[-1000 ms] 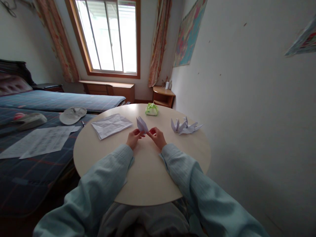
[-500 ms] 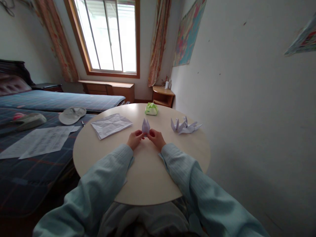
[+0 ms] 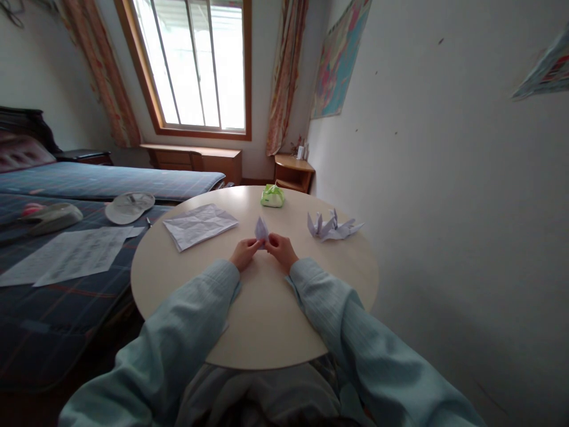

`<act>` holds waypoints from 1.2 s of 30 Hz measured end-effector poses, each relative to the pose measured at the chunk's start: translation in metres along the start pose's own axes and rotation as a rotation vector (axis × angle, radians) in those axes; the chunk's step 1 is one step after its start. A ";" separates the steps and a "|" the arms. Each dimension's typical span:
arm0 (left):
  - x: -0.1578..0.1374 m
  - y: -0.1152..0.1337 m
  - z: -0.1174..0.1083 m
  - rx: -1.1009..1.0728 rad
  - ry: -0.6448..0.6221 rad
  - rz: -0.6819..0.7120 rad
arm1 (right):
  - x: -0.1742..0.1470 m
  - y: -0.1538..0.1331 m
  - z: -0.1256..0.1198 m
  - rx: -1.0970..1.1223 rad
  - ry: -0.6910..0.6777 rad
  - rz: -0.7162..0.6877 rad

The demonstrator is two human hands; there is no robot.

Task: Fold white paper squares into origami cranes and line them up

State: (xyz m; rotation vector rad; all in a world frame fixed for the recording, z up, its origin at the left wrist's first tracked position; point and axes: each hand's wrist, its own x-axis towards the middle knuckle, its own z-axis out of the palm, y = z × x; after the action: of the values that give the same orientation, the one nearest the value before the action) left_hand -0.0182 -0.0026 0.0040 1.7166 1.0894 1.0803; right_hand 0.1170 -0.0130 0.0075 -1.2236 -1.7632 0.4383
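Above the middle of the round cream table [image 3: 267,320], a small piece of folded white paper [image 3: 261,228] stands with its pointed end up. My left hand [image 3: 245,252] pinches its lower left side. From the right, my right hand [image 3: 281,249] grips the lower edge between thumb and fingers. The fingertips of both hands nearly meet and hide the bottom of the paper. Several folded paper cranes [image 3: 333,226] sit close together to the right of my hands. Left of them lies a stack of creased white paper sheets [image 3: 201,225].
A green tissue pack [image 3: 272,196] is at the table's far edge. On the bed [image 3: 89,314] at left are a white cap [image 3: 130,207], printed sheets [image 3: 75,252] and a pen [image 3: 149,222]. A white wall [image 3: 444,237] runs along the right.
The paper's two separate upper points now show as a single point, as the piece has turned or its flaps have come together. Both hands keep hold in nearly the same place.
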 end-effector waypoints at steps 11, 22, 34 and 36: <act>-0.001 0.001 0.002 -0.371 -0.113 -0.121 | 0.000 -0.001 0.000 0.207 -0.048 0.028; 0.001 0.000 0.002 -0.384 -0.121 -0.099 | -0.001 0.003 0.002 0.299 -0.090 0.039; -0.001 0.002 0.003 -0.385 -0.138 -0.112 | -0.003 -0.004 -0.005 0.274 -0.128 0.023; -0.001 0.003 0.003 -0.375 -0.138 -0.116 | -0.004 -0.005 -0.006 0.224 -0.129 0.015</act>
State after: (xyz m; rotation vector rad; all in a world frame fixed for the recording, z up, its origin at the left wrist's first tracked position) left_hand -0.0153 -0.0051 0.0057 1.3905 0.8287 1.0039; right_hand 0.1194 -0.0197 0.0123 -1.0702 -1.7592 0.7180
